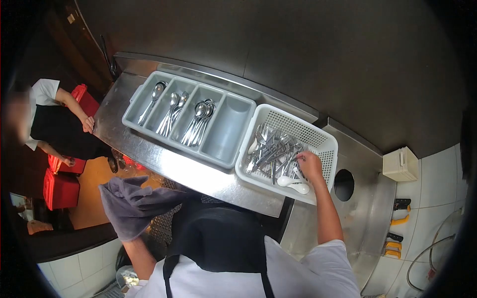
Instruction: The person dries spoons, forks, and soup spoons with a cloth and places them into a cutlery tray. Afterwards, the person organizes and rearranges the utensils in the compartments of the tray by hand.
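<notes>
A grey towel (126,201) drapes over my left hand, hiding its fingers; the hand holds the towel up in front of the counter, near my body. My right hand (310,165) reaches into a white perforated basket (325,149). Its fingers are pinched at the handle of a piece of metal cutlery (290,161), whose kind I cannot make out. Around it lies a jumbled pile of forks (271,141) and other metal cutlery. White soup spoons (297,186) rest at the basket's near side.
Left of the basket stands a grey cutlery tray (228,126) with spoons (199,110) in three compartments; its fourth is bare. Both sit on a steel counter (164,159) with a round hole (344,185) at right. A co-worker's hand (88,124) touches the counter's left end.
</notes>
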Demonstrator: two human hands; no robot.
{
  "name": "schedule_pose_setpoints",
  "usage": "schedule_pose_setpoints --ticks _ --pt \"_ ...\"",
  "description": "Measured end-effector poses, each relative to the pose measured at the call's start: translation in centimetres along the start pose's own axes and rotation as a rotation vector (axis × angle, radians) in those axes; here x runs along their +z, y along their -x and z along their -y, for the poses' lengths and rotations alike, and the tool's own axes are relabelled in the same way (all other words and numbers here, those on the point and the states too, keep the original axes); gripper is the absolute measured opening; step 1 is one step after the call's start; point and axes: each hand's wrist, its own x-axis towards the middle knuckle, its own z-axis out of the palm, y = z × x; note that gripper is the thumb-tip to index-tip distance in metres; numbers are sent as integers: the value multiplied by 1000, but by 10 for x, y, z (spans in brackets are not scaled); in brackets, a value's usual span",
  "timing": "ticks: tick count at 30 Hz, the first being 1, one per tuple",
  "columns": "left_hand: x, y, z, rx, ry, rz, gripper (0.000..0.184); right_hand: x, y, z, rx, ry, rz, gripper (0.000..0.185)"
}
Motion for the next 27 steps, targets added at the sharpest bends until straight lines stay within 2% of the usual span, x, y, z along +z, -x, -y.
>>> schedule_pose_setpoints --ticks 2,3,5,6,8,12,16,18,20,21,23,25,27 --pt "-4 -2 8 5 -103 15 31 13 9 -10 -254 80 -61 22" --pt "-12 -5 21 41 -286 13 44 22 10 -13 -278 131 -89 18" --pt "-10 -7 23 23 -359 8 44 22 10 -7 -247 182 2 14" --pt "-9 -5 20 -32 -247 8 31 20 10 -5 -228 208 44 12" --pt "-13 -6 25 -38 -155 -20 23 19 5 -6 -303 261 82 9" --pt "-23 -4 35 47 -248 -21 28 -5 -10 -8 -423 420 135 7" --pt "-9 -3 27 -94 -15 -10 29 -58 -23 18 -187 694 299 10" --pt "-1 -2 24 -144 151 -19 29 -87 -17 24 -67 672 261 12" --pt "-5 -1 29 -69 -18 -35 33 -95 -14 20 68 550 231 15" --pt "-13 -1 42 24 -268 -49 38 -93 -12 16 142 441 219 17" --pt "-17 -1 46 29 -340 -54 48 -70 -9 1 270 231 134 19" --pt "-9 -5 37 -139 15 -29 56 -16 -5 -31 383 23 -10 21" --pt "-7 -8 31 -122 -57 22 54 10 4 -22 334 180 -161 19"
